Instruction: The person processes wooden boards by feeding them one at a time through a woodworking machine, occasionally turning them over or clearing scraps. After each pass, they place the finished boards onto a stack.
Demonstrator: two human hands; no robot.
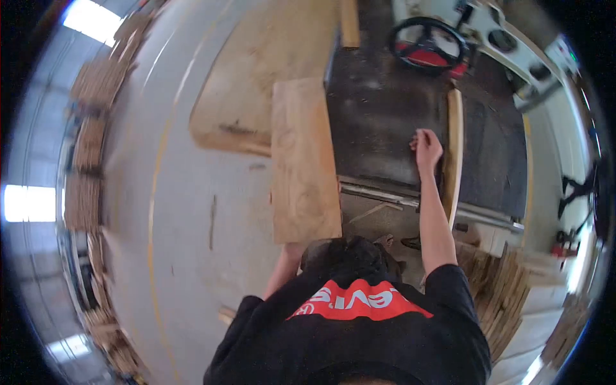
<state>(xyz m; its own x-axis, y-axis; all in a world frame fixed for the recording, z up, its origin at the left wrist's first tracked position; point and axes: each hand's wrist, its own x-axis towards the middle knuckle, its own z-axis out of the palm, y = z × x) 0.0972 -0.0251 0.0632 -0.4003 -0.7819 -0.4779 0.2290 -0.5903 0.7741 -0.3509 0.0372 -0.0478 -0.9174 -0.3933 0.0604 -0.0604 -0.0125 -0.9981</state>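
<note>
A wide wooden board (305,160) stretches away from my chest, its grain facing up. My left hand (295,249) grips it from below; most of the hand is hidden, with fingertips just showing at the board's edges. Above the dark machine table (385,115), my right hand (427,151) has its fingers curled in, and I see nothing in them. Just right of that hand, a narrow wooden strip (453,154) lies lengthwise across the table.
A black handwheel (428,45) rises at the machine's far side. A large wooden panel (256,83) lies beyond the board, to the left. Stacked boards (507,289) stand at right, and more wood stacks (83,199) line the far left. A metal rail (378,190) edges the machine table.
</note>
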